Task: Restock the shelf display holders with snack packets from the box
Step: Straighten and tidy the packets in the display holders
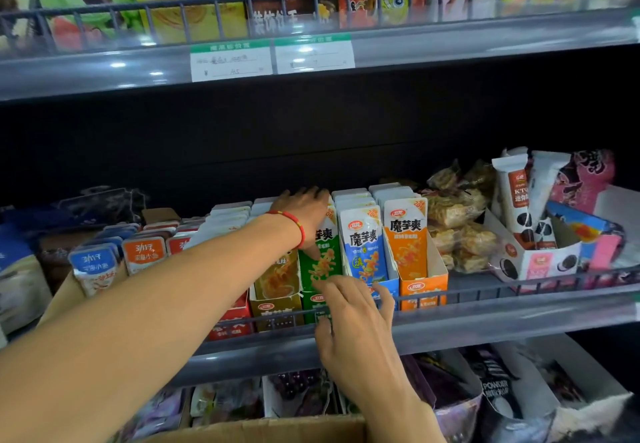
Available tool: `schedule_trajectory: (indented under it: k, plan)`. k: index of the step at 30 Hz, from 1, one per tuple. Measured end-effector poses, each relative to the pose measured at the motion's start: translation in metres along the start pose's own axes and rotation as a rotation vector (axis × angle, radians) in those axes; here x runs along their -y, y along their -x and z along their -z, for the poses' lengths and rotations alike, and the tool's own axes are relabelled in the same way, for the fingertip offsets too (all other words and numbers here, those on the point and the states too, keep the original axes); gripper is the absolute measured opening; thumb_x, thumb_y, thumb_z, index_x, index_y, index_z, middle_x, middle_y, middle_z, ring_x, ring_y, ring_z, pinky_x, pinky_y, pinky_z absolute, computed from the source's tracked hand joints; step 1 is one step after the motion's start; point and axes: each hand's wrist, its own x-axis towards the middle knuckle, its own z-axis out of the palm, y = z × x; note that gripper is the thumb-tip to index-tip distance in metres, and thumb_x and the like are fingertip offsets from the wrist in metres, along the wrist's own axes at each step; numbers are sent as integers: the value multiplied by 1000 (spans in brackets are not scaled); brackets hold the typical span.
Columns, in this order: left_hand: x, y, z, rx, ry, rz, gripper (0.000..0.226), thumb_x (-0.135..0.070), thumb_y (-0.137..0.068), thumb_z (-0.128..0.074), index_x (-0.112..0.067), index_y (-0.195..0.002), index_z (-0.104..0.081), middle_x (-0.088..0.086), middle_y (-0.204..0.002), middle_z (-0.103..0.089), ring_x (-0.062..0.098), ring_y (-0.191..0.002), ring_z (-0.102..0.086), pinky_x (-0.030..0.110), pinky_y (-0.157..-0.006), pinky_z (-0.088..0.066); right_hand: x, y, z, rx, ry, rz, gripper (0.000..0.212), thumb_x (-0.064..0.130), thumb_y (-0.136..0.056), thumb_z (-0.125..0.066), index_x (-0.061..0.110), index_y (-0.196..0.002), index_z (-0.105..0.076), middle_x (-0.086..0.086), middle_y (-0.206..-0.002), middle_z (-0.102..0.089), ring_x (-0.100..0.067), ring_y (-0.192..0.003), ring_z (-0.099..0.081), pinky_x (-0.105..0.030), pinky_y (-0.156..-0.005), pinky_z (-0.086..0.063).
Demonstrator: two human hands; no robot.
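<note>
I see the shelf (519, 321) carrying a row of holders – the green holder (309, 304) sits mid-row, the cardboard box (263, 430) below at the frame's bottom. My left hand (303, 212) grips the tops of the green packets (323, 259). My right hand (356, 325), fingers spread, touches the holder's front.
</note>
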Motion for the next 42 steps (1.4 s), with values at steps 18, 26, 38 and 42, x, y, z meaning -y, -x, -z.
schedule_trajectory:
  k: [18,26,38,42]
  plan:
    - [-52,-16,25,-8,39,-130,133,-62,-61,-88,-9,-159,-16,11,-153,-32,32,-140,-37,47,-114,-38,-45,-2,26,-19,170,-151,45,20,-79,-74,28,-122,-64,9,-127,-61,-17,-139,-46,-54,-115,-27]
    - [-54,-7,24,-38,41,-134,112,-66,-56,-87,-10,-139,-37,9,-132,-35,26,-123,-36,38,-98,-45,-44,0,26,-14,194,-155,46,20,-74,-77,26,-118,-65,7,-123,-64,-19,-136,-51,-57,-112,-34]
    - [-70,12,4,-228,-51,-117,115,-58,-66,-86,-15,-151,-20,12,-136,-55,33,-127,-53,54,-116,-31,-41,2,31,9,167,-136,44,20,-83,-65,28,-126,-58,11,-134,-55,-14,-147,-35,-53,-119,-21]
    - [-64,-5,9,-180,-66,-67,128,-56,-60,-91,-15,-156,-17,13,-146,-45,34,-136,-45,58,-118,-28,-41,2,29,13,174,-143,45,20,-80,-70,26,-123,-60,9,-132,-57,-16,-145,-39,-56,-117,-26]
